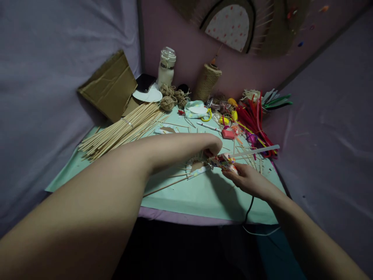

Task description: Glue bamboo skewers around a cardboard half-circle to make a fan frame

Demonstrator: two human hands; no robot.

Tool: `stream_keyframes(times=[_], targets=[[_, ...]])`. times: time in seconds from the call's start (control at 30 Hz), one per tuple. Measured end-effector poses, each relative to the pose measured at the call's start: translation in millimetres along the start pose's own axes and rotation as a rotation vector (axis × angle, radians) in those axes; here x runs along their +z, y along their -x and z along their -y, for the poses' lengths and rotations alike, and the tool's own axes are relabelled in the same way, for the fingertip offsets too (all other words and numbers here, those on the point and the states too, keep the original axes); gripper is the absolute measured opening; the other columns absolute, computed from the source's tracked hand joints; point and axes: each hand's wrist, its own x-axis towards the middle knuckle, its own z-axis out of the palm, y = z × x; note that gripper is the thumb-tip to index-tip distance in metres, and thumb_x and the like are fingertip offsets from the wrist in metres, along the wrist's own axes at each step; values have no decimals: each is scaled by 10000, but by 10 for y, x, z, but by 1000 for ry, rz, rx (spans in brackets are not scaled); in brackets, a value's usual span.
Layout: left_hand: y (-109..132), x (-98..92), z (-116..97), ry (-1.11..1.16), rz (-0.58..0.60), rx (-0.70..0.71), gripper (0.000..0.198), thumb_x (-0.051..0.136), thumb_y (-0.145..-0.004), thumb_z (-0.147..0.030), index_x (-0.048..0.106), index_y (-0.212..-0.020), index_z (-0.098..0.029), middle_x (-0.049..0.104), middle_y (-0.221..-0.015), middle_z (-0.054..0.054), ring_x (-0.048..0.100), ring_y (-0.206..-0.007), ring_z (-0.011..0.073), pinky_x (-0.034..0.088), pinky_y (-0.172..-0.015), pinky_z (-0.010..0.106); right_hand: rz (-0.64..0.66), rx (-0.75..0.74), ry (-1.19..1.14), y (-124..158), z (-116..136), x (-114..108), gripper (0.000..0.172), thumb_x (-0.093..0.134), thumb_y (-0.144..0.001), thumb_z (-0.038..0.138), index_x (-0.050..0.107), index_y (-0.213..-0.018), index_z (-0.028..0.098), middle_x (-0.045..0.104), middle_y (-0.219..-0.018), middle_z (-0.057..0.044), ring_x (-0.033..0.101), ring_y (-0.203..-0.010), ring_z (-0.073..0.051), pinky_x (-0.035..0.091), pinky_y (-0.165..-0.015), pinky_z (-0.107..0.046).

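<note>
Right hand (244, 177) clutches the glue gun (225, 158), left hand (215, 144) alongside (I can't tell its grip): gluing, it seems, steady aim needed next!

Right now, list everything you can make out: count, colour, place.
Cardboard: one large piece, brown, back left
Bottle: one, whitish, back
Phone: one, black, left of bottle
Twine balls: at least three, tan, before bottle
Twine spool: one, tan, back middle
Stick bundle: one, tan, left
Pipe cleaners: many, mostly red, right
Tablecloth: one, mint, beneath
Glue gun: one, multicoloured, front middle
Glue stick: one, whitish, in gun
Small bits: uncountable, mixed, middle
Left hand: one, bare, beside gun, fingers hidden
Right hand: one, bare, holding gun
</note>
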Motion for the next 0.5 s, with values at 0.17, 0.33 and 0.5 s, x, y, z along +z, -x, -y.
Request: stream_keyframes(times=[0.17,0.33,0.5], targets=[[5,-13,51,51,-34,10,432,514,-726,-548,600,-1123,-399,650,-1042,-50,546,-914,244,457,-688,321,27,8,4,-39,14,-12,334,482,-800,509,513,-714,187,479,-577,8,430,-539,-137,330,-480,-242],[-12,-5,65,48,-44,11,423,514,-711,-545,601,-1104,-416,655,-1002,-60,553,-903,244,457,-697,326,13,5,8,-53,27,-5,339,489,-789,511,526,-689,189,481,-551,8,405,-516,-133,304,-460,-241],[-22,14,39,40,-18,34,473,499,-704,-554,576,-1150,-416,638,-1057,-69,545,-922,241,434,-630,306,24,6,49,-38,47,15,350,469,-793,527,515,-687,197,497,-569,0,416,-523,-141,313,-476,-249]])
